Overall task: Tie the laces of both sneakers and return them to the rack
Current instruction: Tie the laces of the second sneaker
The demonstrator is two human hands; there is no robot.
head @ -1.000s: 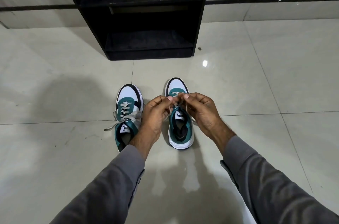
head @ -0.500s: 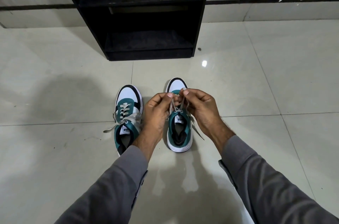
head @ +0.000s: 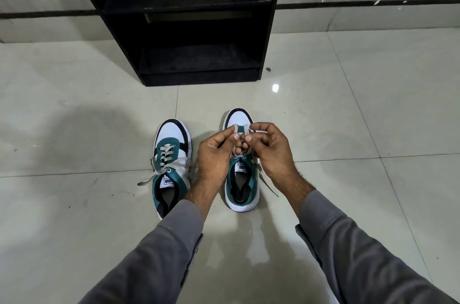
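Observation:
Two green, white and black sneakers stand side by side on the tiled floor, toes pointing at the rack. The left sneaker (head: 171, 166) has loose grey laces trailing off both sides. Over the right sneaker (head: 242, 186) my left hand (head: 215, 154) and my right hand (head: 270, 152) meet, each pinching a loop of its grey lace (head: 240, 129) above the tongue. One free lace end hangs down the shoe's right side. The black shoe rack (head: 184, 30) stands open straight ahead, beyond the shoes.
Glossy pale floor tiles (head: 348, 117) surround the shoes, with a marble wall and dark skirting line behind the rack. A small dark speck lies on the floor right of the rack's base. My grey sleeves fill the lower frame.
My hands have drawn closer together and lifted the lace into two small loops held between thumbs and fingers. The left sneaker has not moved.

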